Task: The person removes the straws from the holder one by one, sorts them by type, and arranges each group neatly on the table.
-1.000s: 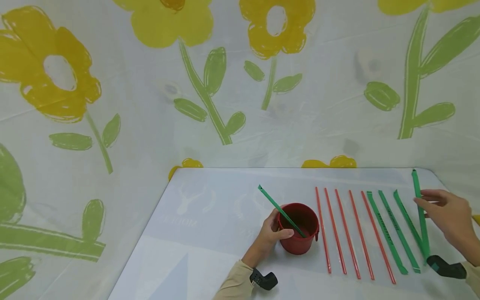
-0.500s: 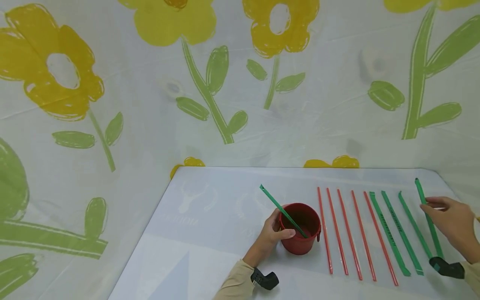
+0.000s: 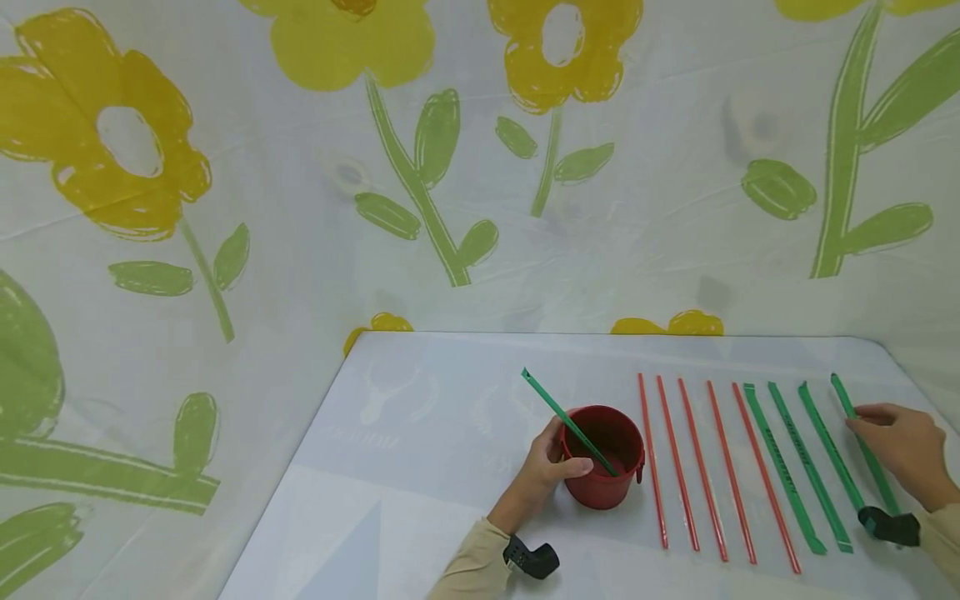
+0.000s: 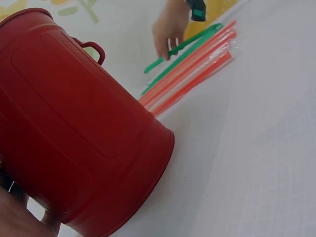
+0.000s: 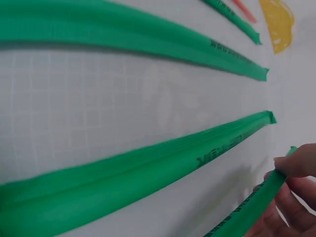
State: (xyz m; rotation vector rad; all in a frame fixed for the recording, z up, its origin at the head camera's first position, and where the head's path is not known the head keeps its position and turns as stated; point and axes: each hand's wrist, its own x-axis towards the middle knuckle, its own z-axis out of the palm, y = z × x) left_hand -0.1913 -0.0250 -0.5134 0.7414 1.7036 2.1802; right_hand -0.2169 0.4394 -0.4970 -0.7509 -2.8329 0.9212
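Observation:
My left hand [image 3: 542,467] grips the left side of a small red bucket [image 3: 600,493], thumb at its rim. A green-wrapped straw [image 3: 551,403] leans in the bucket, its upper end sticking out to the left. At the far right my right hand [image 3: 903,442] pinches another green-wrapped straw [image 5: 249,207] between thumb and fingers near its far end. That straw lies close over the table, roughly in line with the row. To its left is a neighbouring green-wrapped straw [image 5: 123,175], with dark print on the wrapper; two more lie beyond it.
Several red straws [image 3: 693,467] in clear wrappers lie side by side between the bucket and the green straws. The white table [image 3: 420,450] ends at a flower-printed curtain [image 3: 645,250].
My right hand has moved slightly right and lowered its straw toward the table. The straw's near end has shifted away from the neighbouring straw. My left hand still holds the bucket.

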